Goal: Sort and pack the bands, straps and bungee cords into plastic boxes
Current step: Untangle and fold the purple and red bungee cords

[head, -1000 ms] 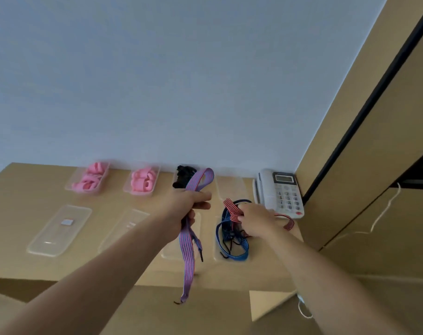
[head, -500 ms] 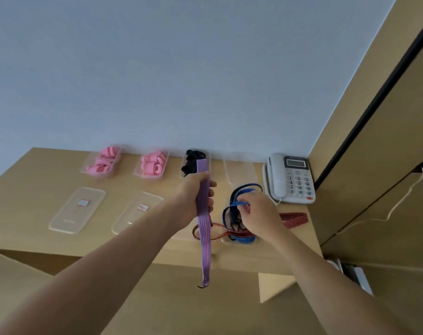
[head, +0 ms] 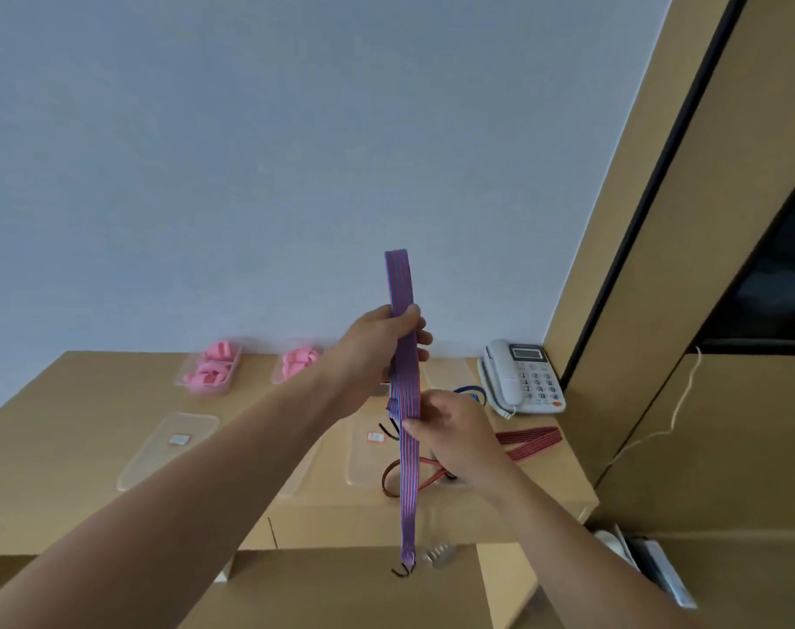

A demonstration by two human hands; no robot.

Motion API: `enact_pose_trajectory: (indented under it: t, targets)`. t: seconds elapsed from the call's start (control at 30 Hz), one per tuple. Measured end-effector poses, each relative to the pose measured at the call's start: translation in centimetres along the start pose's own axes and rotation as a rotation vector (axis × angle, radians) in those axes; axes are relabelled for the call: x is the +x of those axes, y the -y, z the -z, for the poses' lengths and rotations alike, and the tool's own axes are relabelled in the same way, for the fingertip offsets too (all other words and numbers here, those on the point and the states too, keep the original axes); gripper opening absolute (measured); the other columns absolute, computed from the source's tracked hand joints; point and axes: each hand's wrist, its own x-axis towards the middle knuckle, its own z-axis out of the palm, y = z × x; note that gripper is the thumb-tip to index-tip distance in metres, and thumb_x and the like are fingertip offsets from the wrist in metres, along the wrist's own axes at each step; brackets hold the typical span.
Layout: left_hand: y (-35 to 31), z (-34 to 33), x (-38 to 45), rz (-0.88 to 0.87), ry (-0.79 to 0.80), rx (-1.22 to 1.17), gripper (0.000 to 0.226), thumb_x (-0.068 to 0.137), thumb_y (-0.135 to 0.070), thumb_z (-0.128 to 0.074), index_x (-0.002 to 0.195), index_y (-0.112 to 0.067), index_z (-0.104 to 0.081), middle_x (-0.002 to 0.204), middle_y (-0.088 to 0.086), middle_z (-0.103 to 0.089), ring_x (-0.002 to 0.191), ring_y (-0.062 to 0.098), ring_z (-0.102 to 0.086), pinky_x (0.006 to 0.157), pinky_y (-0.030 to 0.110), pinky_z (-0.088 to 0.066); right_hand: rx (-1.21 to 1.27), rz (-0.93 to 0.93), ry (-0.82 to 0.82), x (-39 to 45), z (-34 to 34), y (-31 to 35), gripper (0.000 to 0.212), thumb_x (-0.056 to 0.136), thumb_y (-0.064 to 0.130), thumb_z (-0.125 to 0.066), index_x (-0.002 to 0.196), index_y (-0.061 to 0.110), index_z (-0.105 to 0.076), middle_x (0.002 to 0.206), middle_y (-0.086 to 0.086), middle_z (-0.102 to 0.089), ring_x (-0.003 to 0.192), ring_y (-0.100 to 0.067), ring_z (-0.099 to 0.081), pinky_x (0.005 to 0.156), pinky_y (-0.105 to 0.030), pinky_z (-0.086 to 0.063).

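A: Where's the flat purple-and-red striped bungee cord [head: 404, 401]?

B: Upright above the tan tabletop [head: 68, 429]. The left hand [head: 377, 342] has its fingers curled round it near the top fold; the right hand [head: 450, 429] pinches it just below.

A: How to fold it well?

B: I'd keep both runs flush, hooks together.

A: Room?

B: Open wall above the fingers; the white desk telephone [head: 522, 379] sits right of them and clear plastic lids [head: 168, 447] below-left.

The left hand [head: 377, 338] and purple striped strap [head: 404, 401] hide the box behind them. The right hand [head: 450, 440] covers most of the blue cord [head: 470, 392] and part of the red cord [head: 388, 476]. Lid labels are unreadable.
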Motion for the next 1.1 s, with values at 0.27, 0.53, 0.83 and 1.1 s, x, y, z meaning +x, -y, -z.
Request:
enact_pose_trajectory:
  t: [0.27,0.53,0.83,1.1]
  targets:
    - [-2.9,2.4,-5.7,-0.158,0.251,0.125,0.068,0.074,-0.077,-0.063,0.108,-0.018,-0.064,0.110,-0.008,-0.073,0.103,0.010,-0.069,0.073,0.028,-0.057,0.675,-0.341,0.271,-2.0,-1.1,5.5,0.072,0.093,0.077,-0.036,0.118,0.020,-0.072,0.117,-0.012,-0.071,0.103,-0.036,-0.067,0.099,-0.060,-0.050]
    - [-0.7,4.2,-8.7,-0.231,0.124,0.154,0.055,0.089,-0.066,-0.059,0.098,-0.012,-0.055,0.083,-0.006,-0.060,0.079,0.016,-0.062,0.072,0.027,-0.049,0.778,-0.358,-0.034,-5.7,-5.6,11.3,0.023,0.100,0.026,-0.059,0.083,0.011,-0.061,0.058,0.005,-0.042,0.048,-0.010,-0.025,0.042,-0.023,-0.022]
    - [17.1,10.5,-11.0,0.141,-0.134,0.239,0.021,0.097,-0.043,-0.061,0.104,-0.023,-0.064,0.094,-0.008,-0.063,0.085,0.012,-0.056,0.070,0.027,-0.042,0.419,-0.545,-0.127,-8.1,-10.7,1.9,0.023,0.101,0.025,-0.059,0.096,0.005,-0.070,0.057,0.002,-0.044,0.046,-0.011,-0.036,0.043,-0.025,-0.028]
    - [31.9,14.4,-17.2,0.537,-0.307,0.344,0.015,0.093,-0.032,-0.068,0.106,-0.025,-0.071,0.103,-0.004,-0.073,0.096,0.015,-0.064,0.084,0.030,-0.049,0.207,-0.927,0.142,-14.1,-18.5,-12.0,0.008,0.097,0.012,-0.063,0.091,0.009,-0.068,0.069,-0.005,-0.058,0.054,-0.015,-0.049,0.047,-0.025,-0.037]
